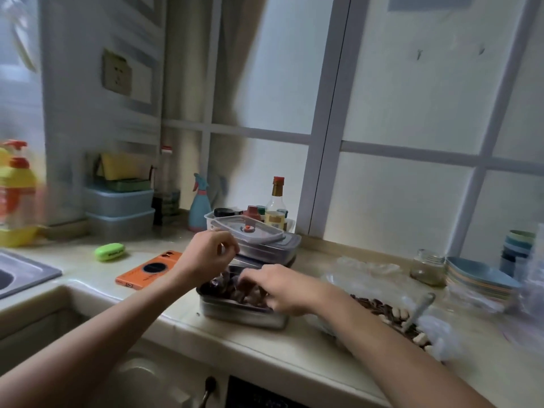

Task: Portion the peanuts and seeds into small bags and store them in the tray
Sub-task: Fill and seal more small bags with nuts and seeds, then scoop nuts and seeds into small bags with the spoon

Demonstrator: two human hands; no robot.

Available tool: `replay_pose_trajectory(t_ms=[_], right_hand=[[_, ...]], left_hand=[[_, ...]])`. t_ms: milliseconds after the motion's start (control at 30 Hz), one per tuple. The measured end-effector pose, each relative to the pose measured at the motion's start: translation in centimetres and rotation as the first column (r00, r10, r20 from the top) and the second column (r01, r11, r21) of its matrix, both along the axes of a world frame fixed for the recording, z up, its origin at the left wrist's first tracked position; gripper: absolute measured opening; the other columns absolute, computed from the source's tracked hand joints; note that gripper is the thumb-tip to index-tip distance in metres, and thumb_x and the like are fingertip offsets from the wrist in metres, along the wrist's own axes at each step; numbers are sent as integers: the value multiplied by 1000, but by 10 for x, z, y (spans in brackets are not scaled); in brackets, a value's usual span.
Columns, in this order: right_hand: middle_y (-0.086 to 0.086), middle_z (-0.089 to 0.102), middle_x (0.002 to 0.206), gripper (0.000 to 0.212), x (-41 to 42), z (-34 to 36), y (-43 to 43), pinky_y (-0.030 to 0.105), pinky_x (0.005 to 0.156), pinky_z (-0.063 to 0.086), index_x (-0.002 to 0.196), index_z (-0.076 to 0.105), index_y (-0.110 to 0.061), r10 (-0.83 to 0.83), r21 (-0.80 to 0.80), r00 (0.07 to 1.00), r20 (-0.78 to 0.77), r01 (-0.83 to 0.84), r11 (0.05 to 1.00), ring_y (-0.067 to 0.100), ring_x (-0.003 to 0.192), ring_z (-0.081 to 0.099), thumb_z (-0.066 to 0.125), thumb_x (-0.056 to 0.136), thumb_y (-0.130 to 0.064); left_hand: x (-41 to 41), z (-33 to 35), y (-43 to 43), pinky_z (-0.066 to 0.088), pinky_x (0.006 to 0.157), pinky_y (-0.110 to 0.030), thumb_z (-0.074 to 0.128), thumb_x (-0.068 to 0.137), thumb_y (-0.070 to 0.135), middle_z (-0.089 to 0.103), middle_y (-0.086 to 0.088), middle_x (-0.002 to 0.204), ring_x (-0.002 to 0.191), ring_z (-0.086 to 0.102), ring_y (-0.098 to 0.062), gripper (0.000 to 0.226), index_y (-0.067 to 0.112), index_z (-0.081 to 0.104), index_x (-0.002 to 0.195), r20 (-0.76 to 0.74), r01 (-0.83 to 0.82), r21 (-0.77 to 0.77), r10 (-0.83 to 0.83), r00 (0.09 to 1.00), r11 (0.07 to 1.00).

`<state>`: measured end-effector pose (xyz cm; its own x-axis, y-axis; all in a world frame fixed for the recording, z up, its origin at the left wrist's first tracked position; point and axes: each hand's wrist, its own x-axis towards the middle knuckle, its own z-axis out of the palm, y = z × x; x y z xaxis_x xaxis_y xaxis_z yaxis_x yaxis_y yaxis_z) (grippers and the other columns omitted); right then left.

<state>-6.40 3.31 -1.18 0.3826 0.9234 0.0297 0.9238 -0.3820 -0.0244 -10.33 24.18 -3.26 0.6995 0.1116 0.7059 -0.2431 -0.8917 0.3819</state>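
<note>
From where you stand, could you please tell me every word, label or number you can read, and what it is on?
No text here is legible.
Green case: dark print, too blurred to read.
Sauce bottle: label too blurred.
Yellow bottle: label smeared by motion.
Orange phone: round emblem only, no letters readable.

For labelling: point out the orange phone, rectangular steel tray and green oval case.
Orange phone point(148, 270): head view, back centre.
Rectangular steel tray point(235, 312): head view, front wall.
Green oval case point(110, 252): head view, top.

Your left forearm point(103, 334) and right forearm point(382, 337) are bare to the frame edge; your left hand point(209, 254) and right hand point(282, 287) are bare too.
</note>
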Motion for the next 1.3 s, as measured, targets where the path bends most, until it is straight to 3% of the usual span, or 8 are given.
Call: replay_pose_trajectory(t_ms=[133, 400, 500, 567, 733, 967, 1167, 1300], right_hand=[[2, 65, 120, 45, 10, 4, 1, 2, 77, 32, 119, 77, -21, 9, 34, 999, -36, -8, 999, 10, 97, 55, 55, 90, 5], [-9, 75, 110, 43, 17, 18, 9, 31, 94, 56, 112, 79, -34, -51, -57, 991, -124, 45, 997, 10, 97, 70, 53, 91, -7], [-9, 74, 94, 33, 23, 30, 14, 41, 86, 59, 99, 78, -26, -148, 320, 979, -141, 187, 929, 16, 86, 71, 50, 93, -8], [-4, 68, 109, 26, 32, 27, 21, 42, 98, 53, 108, 73, -20, -253, 496, 966, -45, 241, 834, 15, 102, 60, 53, 95, -10], [-3, 57, 142, 43, 43, 7, 41, 40, 113, 35, 136, 56, -25, -382, 372, 919, 100, 321, 871, 19, 134, 43, 69, 95, -31], [2, 67, 103, 7, 54, 10, 35, 29, 79, 53, 105, 65, -15, -473, 739, 880, 51, 285, 610, 17, 90, 62, 63, 99, -11], [2, 67, 91, 11, 41, 45, -3, 7, 71, 38, 102, 68, -9, -459, 977, 887, 49, 52, 206, 16, 82, 59, 58, 102, -10], [1, 70, 81, 22, 37, 48, -18, 19, 64, 44, 89, 70, -11, -335, 883, 847, -413, 462, 81, 19, 74, 63, 55, 103, -18]], left_hand=[[7, -10, 1, 42, 69, -15, 68, 85, 9, 68, 15, 79, 72, 58, 4, 22, 29, 72, 77, -78, 17, -43, -20, 997, 999], [14, -20, -1, 40, 68, -7, 66, 86, 12, 72, 12, 81, 76, 61, -2, 19, 25, 78, 79, -106, -26, -124, 13, 994, 992], [14, -21, -1, 45, 70, -17, 67, 87, 12, 73, 9, 82, 77, 62, -5, 17, 24, 78, 81, -134, -28, -88, 16, 991, 996], [13, -21, -1, 47, 74, -21, 66, 88, 13, 74, 7, 85, 80, 64, -8, 16, 22, 79, 83, -162, -43, -77, 30, 986, 996], [12, -20, -1, 43, 72, -22, 62, 87, 13, 76, 4, 93, 87, 66, -13, 20, 21, 80, 91, -238, -64, 11, 64, 969, 998], [16, -24, 3, 52, 78, -32, 62, 85, 19, 76, 2, 94, 91, 68, -22, 18, 24, 78, 93, -262, -114, 59, 125, 957, 992], [14, -25, 2, 42, 78, -35, 50, 102, 19, 66, -6, 97, 91, 60, -25, 13, 7, 56, 103, -93, -125, -359, 98, 991, 925], [12, -24, 8, 54, 91, -53, 27, 101, 57, 64, -9, 103, 94, 69, -34, 47, 21, 57, 102, -62, -81, -655, 54, 997, 751]])
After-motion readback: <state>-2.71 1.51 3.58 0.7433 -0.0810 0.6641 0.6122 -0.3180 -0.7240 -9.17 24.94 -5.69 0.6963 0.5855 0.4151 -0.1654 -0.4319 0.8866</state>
